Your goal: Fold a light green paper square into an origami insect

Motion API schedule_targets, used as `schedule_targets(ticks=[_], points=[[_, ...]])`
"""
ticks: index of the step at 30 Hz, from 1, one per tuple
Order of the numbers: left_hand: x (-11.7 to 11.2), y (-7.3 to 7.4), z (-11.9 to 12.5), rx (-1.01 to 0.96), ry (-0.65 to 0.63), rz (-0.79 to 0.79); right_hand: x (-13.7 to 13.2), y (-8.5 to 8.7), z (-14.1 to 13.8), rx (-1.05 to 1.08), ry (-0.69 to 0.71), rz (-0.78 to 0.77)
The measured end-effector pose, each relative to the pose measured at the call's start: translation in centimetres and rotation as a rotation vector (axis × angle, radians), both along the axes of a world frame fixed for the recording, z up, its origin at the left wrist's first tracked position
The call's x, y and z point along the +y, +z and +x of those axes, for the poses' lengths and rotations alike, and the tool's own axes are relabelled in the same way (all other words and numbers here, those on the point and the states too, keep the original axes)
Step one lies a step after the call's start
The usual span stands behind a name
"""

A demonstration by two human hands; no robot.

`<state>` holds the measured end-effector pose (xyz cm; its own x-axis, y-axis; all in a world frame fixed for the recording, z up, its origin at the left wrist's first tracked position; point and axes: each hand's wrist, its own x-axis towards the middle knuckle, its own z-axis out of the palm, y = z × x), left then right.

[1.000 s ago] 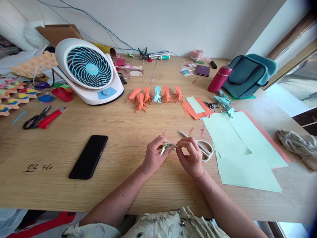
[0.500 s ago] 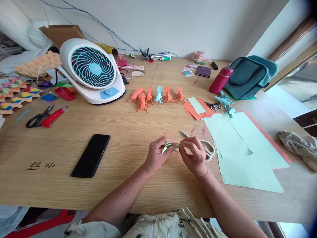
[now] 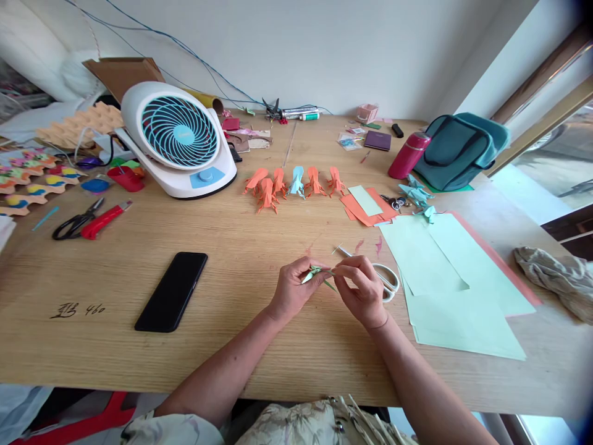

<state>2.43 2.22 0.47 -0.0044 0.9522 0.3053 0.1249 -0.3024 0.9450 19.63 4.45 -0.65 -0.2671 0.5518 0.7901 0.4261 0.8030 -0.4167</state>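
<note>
Between my fingers is a small light-green folded paper piece (image 3: pixel 312 274) with narrow pointed strips. My left hand (image 3: pixel 296 285) is closed on its body, thumb and fingers pinching it. My right hand (image 3: pixel 364 290) pinches its right end, and the fingertips hide part of the paper. White-handled scissors (image 3: pixel 391 283) lie on the table just behind my right hand, partly covered by it. Ahead stand several orange folded-paper insects (image 3: pixel 314 182) and one light-blue paper insect (image 3: pixel 296 182) in a loose row.
Green paper sheets (image 3: pixel 467 324) lie to the right, near orange paper pieces (image 3: pixel 361 207) and blue-green folded pieces (image 3: pixel 417 193). A red bottle (image 3: pixel 409 156) and teal bag (image 3: pixel 458 151) stand behind. Leftward are a phone (image 3: pixel 171 292), a fan (image 3: pixel 180 142), black scissors (image 3: pixel 76 222) and a red cutter (image 3: pixel 105 221).
The camera view has shifted slightly, so the background sits a little lower. Both hands keep their pinch on the green paper with hardly any movement.
</note>
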Motion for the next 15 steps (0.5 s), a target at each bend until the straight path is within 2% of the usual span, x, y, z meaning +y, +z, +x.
schedule_targets(ticks=[7, 15], points=[[-0.14, 0.21, -0.20, 0.011, -0.030, -0.038, 0.00, 0.11, 0.22, -0.019, 0.013, 0.015], [-0.01, 0.05, -0.46, 0.061, -0.029, 0.047, -0.22, 0.52, 0.02, 0.014, 0.042, -0.015]])
